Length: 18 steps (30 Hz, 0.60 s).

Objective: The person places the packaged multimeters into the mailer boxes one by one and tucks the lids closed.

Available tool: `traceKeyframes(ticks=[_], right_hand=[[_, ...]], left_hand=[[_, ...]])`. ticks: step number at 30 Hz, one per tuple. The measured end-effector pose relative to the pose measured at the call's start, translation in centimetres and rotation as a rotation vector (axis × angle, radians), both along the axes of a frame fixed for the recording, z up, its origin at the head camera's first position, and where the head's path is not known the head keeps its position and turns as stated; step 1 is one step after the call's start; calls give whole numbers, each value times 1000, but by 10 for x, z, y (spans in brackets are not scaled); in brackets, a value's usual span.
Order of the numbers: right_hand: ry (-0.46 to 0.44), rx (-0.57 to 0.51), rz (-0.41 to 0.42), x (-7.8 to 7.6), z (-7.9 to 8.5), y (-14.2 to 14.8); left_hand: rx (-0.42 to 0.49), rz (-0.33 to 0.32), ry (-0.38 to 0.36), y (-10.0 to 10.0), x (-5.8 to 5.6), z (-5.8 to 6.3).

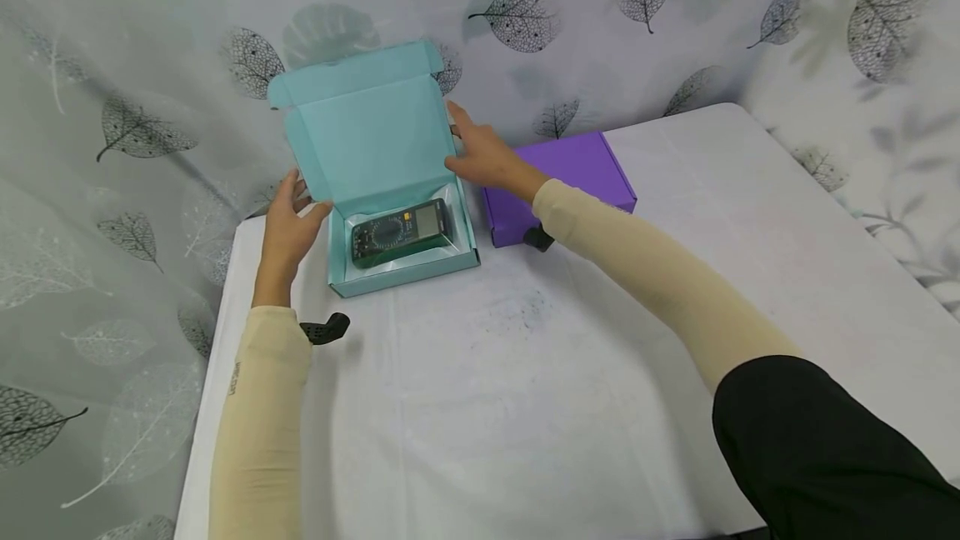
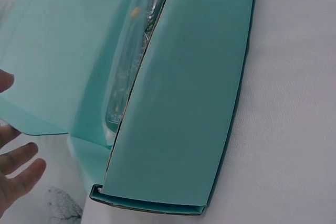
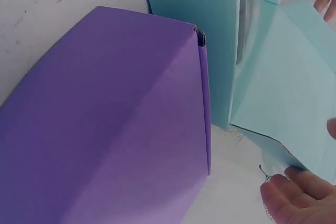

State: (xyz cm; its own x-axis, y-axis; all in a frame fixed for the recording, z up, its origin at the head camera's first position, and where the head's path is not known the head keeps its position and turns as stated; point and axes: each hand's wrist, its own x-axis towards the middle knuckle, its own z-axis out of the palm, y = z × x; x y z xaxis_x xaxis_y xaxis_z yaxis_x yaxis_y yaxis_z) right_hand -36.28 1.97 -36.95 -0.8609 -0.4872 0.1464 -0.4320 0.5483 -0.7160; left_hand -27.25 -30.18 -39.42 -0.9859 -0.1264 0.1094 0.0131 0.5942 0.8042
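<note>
A teal cardboard box stands with its lid raised and leaning back. Inside lies a dark digital multimeter with a dial and a grey display, wrapped in clear plastic. My left hand is at the lid's left side, thumb and fingers spread apart. On the other side, my right hand reaches to the lid's right edge. In the right wrist view its fingertips are at the lid's side flap, while the thumb shows only partly.
A closed purple box stands right of the teal box, under my right forearm. Both rest on a white-covered table. A leaf-patterned curtain hangs behind and at the sides.
</note>
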Motion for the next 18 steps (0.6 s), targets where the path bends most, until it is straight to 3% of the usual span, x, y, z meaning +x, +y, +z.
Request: traceKeyframes(ticks=[10,18], right_hand=[[7,-102,-7,5,2,3],[15,-196,12,6,3,3]], left_hand=[[-18,-10,78,0,5,-3],[-33,27,121,-1,7,-4]])
